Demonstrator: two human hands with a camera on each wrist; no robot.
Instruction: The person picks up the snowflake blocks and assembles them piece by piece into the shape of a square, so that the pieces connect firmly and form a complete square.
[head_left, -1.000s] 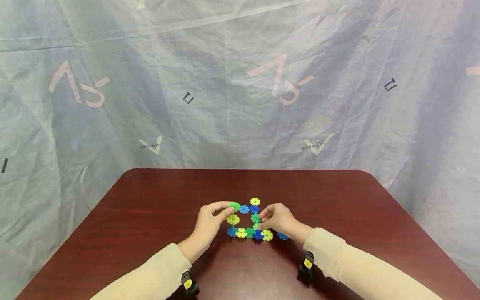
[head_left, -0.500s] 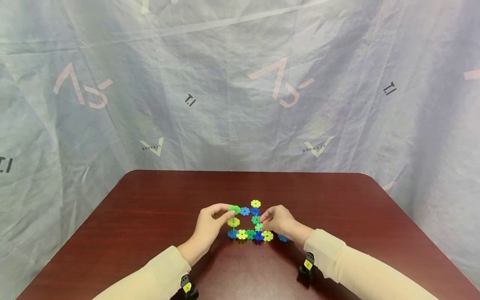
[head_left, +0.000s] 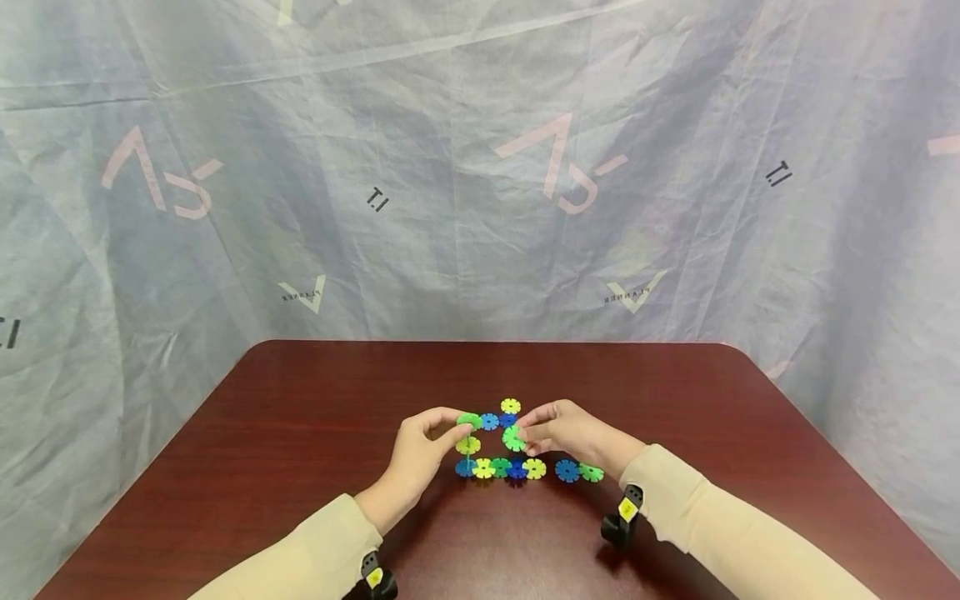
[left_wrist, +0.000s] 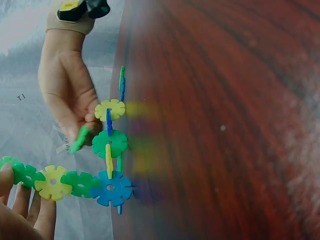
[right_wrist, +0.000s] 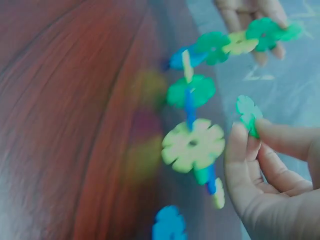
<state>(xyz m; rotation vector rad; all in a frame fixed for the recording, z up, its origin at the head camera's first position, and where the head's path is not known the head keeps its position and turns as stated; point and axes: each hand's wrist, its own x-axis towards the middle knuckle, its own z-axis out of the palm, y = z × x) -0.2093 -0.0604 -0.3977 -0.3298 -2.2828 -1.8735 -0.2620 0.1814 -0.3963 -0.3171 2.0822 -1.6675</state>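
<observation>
Slotted plastic flower-shaped building discs in blue, green and yellow are joined into one structure (head_left: 483, 469) at mid-table. Its front row stands along the tabletop, and a column of discs (left_wrist: 52, 183) rises from its left end. My left hand (head_left: 417, 457) pinches the green disc (head_left: 469, 421) at the top of that column. Between thumb and forefinger, my right hand (head_left: 573, 433) holds a light green disc (right_wrist: 246, 109), apart from the structure in the right wrist view. A blue disc (head_left: 489, 422) and a yellow disc (head_left: 511, 406) show farther back.
A blue disc (head_left: 567, 471) and a green disc (head_left: 592, 472) lie on the table right of the structure, below my right hand. The dark red wooden table (head_left: 337, 392) ends at a grey printed cloth (head_left: 450, 250) behind.
My right hand has lifted the light green disc up from near the front row and shifted slightly right. The green disc at the right is now uncovered. My left hand keeps its pinch.
</observation>
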